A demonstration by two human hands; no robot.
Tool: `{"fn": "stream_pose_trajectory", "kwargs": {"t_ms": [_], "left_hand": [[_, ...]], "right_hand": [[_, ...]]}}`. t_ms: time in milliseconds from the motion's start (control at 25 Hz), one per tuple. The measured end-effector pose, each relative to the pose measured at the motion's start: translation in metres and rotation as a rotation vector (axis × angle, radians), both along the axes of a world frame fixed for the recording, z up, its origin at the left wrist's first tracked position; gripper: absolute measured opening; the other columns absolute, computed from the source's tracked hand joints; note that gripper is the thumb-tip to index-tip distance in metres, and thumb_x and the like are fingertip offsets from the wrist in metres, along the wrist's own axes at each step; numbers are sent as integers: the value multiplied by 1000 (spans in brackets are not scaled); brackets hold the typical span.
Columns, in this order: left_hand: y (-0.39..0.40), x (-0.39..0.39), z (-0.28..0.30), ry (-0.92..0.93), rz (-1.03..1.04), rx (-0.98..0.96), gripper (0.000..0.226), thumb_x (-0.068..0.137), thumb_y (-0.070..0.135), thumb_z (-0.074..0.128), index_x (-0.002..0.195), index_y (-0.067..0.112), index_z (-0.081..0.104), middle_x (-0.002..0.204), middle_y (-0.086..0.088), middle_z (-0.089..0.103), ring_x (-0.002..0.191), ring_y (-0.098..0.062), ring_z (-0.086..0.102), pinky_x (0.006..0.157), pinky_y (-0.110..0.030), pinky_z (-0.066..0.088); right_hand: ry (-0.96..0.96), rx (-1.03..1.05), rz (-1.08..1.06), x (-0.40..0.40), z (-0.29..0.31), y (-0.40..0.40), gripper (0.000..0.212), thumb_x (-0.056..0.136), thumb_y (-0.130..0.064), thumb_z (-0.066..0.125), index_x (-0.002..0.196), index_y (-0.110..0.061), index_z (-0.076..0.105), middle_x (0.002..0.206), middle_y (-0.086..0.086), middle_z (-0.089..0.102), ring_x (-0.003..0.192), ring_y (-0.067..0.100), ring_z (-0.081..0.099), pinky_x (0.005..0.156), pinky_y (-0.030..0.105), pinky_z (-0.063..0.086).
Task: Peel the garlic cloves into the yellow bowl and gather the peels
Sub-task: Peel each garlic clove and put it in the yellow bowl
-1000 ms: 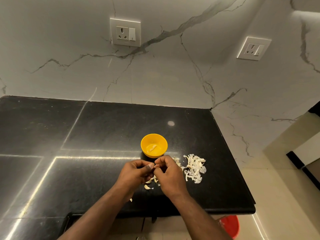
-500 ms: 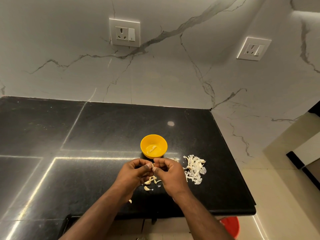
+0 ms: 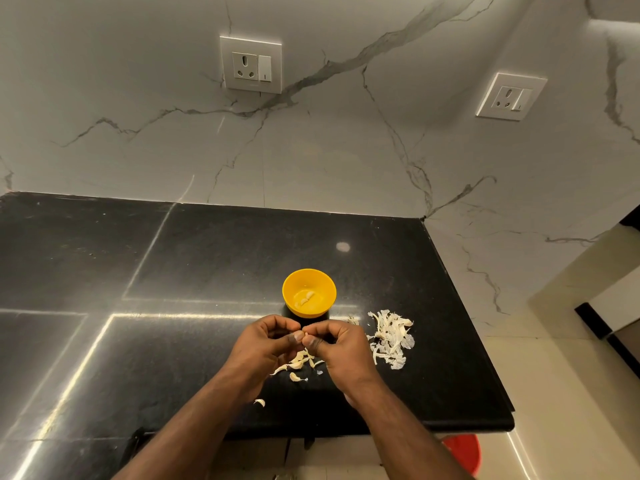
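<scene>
A small yellow bowl (image 3: 289, 284) stands on the black counter and holds a few peeled garlic cloves (image 3: 305, 298). Just in front of it my left hand (image 3: 265, 344) and my right hand (image 3: 341, 346) meet fingertip to fingertip, both pinched on one small garlic clove (image 3: 304, 336) that is mostly hidden by my fingers. Under my hands lie loose cloves and scraps of skin (image 3: 296, 364). A pile of white garlic peels (image 3: 391, 337) lies to the right of my right hand.
The black counter (image 3: 173, 271) ends in a front edge just below my wrists and a right edge past the peels. A marble wall with two sockets rises behind. A red bucket (image 3: 464, 452) stands on the floor below the counter's corner.
My hands have stayed in place, with only small finger movements on the clove. The bowl and the peel pile have not moved.
</scene>
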State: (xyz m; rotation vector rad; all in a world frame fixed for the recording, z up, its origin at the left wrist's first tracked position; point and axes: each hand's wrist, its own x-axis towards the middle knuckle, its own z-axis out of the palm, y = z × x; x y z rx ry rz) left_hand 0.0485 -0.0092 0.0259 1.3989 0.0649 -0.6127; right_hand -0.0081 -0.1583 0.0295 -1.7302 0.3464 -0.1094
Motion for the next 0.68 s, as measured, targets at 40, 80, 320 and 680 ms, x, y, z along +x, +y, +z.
{"fn": "stream_pose_trajectory", "kwargs": {"t_ms": [40,80,320,680], "left_hand": [[0,-1,0,-14,-14,5,18,86,4,74,102,-2,69,89,-16,74,76,-18,71,68,-29,55],[-1,-1,1,-25,-23,8,17,87,4,74,101,-4,70,86,-15,73,74,-17,70,66,-27,55],[-3,-1,2,-17,-12,-34,17,87,4,72,100,-7,70,83,-16,72,72,-16,68,63,-25,54],[-2,1,1,35,-16,-66,18,89,9,71,102,-4,71,88,-18,74,77,-19,70,65,-26,54]], "right_hand": [[-4,-10,-3,1,0,0,7,83,-19,81,90,-18,80,83,-2,78,83,15,74,83,41,61],[-9,-28,-5,1,-1,-1,6,83,-20,81,89,-19,80,82,-2,78,83,15,74,83,42,61],[-44,-123,-46,4,-1,0,4,83,-20,81,87,-21,80,79,-6,77,76,11,72,77,39,61],[-70,-143,-35,1,0,1,19,84,-6,77,93,-22,79,86,-11,77,84,5,72,81,29,60]]}}
